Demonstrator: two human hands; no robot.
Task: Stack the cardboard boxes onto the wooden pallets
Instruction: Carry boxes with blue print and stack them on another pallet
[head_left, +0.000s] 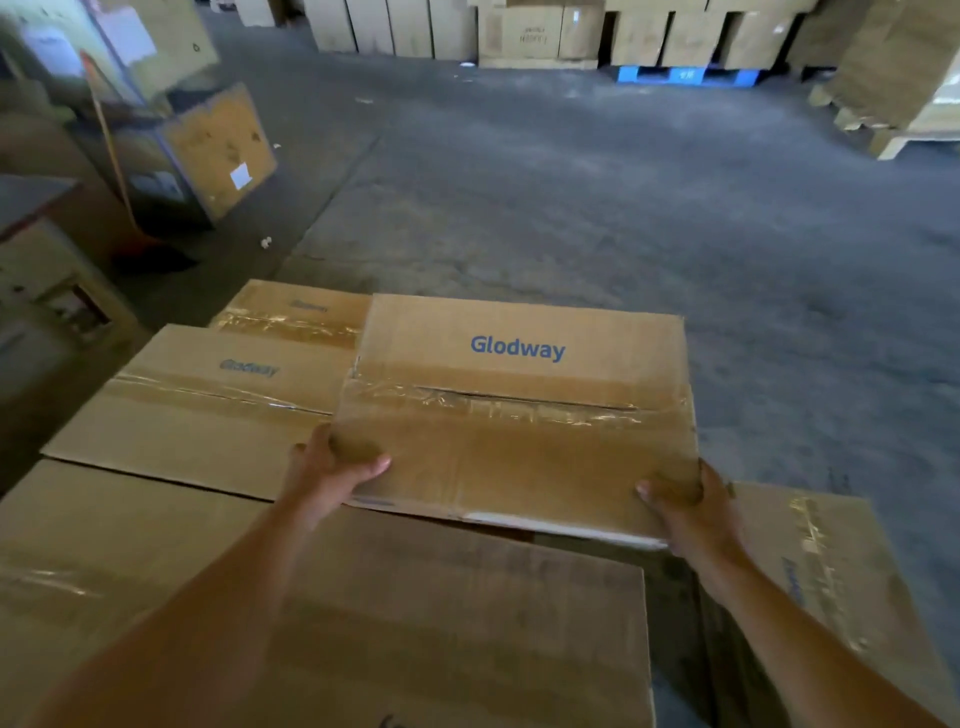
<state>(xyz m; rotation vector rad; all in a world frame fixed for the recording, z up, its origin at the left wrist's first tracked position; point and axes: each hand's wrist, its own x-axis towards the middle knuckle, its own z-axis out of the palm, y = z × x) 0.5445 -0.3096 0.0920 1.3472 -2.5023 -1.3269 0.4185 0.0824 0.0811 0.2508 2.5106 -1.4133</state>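
Observation:
A taped cardboard box (519, 405) printed "Glodway" sits in the middle of the view, above the other boxes. My left hand (324, 470) grips its near left corner, thumb on top. My right hand (685, 501) grips its near right corner, thumb on top as well. Below and to the left lie more Glodway boxes (208, 410), one further back (291, 312), a large one in front (363, 623) and another at the lower right (831, 561). The pallet under the stack is hidden.
Grey concrete floor (623, 208) stretches ahead. Rows of stacked boxes (519, 31) line the far wall, some on a blue pallet (685, 75). A worn crate (218, 150) and clutter stand at the left. Flattened cardboard on a pallet (893, 104) is at the far right.

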